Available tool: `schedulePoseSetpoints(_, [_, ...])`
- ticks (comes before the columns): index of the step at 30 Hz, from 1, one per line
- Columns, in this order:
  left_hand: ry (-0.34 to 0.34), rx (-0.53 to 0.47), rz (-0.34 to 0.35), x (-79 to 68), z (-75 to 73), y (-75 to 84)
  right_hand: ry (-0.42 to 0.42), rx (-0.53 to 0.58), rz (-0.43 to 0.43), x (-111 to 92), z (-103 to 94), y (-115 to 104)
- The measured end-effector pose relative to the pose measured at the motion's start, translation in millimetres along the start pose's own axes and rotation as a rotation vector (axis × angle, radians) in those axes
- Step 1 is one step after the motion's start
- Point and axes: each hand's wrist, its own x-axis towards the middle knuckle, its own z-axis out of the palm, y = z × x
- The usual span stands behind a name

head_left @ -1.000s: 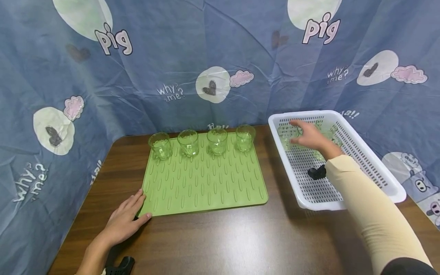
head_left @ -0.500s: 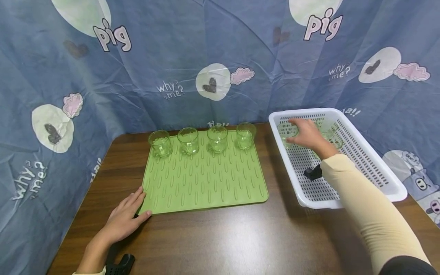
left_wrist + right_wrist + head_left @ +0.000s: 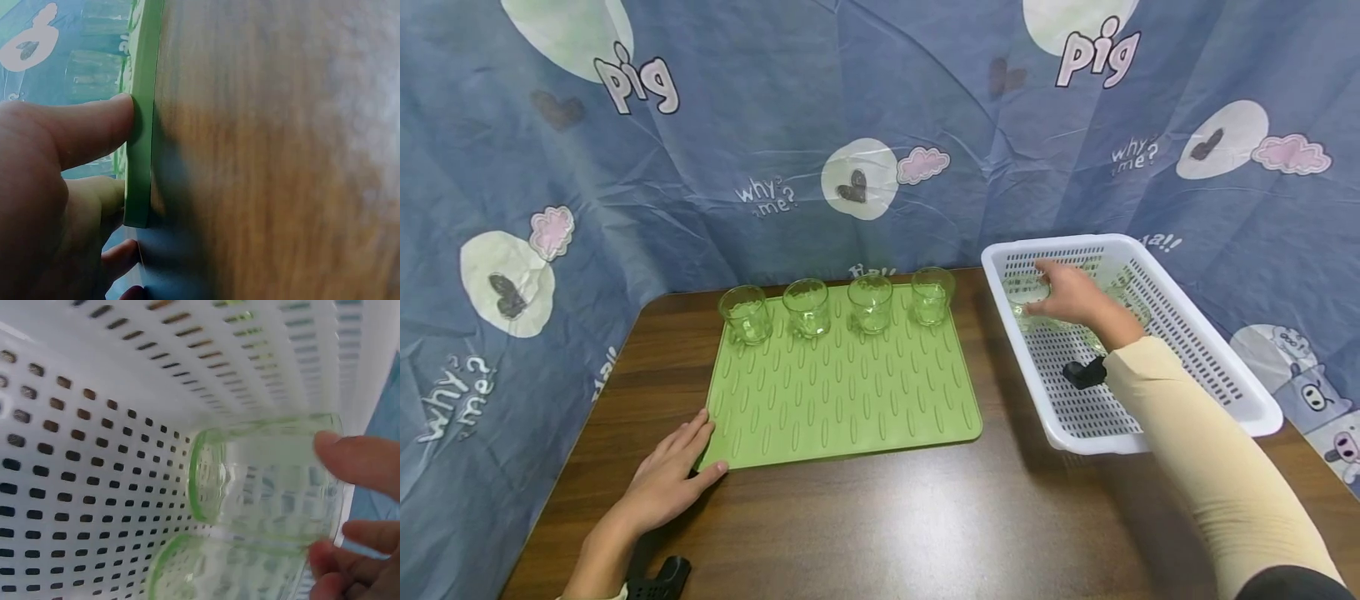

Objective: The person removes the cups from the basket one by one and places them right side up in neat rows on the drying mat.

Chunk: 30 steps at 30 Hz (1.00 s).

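Observation:
My right hand reaches into a white perforated plastic basket and grips a clear green-tinted drinking glass near its rim, thumb on one side and fingers on the other. Its base is at the basket's floor, and a second glass stands close beside it. My left hand rests flat at the near left corner of a green ribbed mat, fingers extended; in the left wrist view its thumb touches the mat's edge. A row of several glasses stands upright along the mat's far edge.
More glasses in the basket are partly hidden behind my right hand. Both stand on a brown wooden table. A blue printed cloth hangs right behind the table.
My right hand has closed in slightly around the glass at the basket's left side. The left hand has stayed at the mat's corner, and the view has shifted a little.

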Motion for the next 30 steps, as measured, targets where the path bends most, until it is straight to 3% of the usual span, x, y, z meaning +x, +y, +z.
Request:
schedulePoseSetpoints(14, [0.005,0.013,0.016,0.8,0.6,-0.2,-0.025,-0.114,0.020,-7,2.4,-10])
schedulePoseSetpoints(24, [0.002,0.015,0.020,1.4,1.5,-1.4,-0.009,0.067,-0.008,-6,14.9,-5])
schedulePoseSetpoints(30, [0.014,0.025,0.029,1.4,2.0,-2.3,0.020,0.232,0.055,-4,22.2,2])
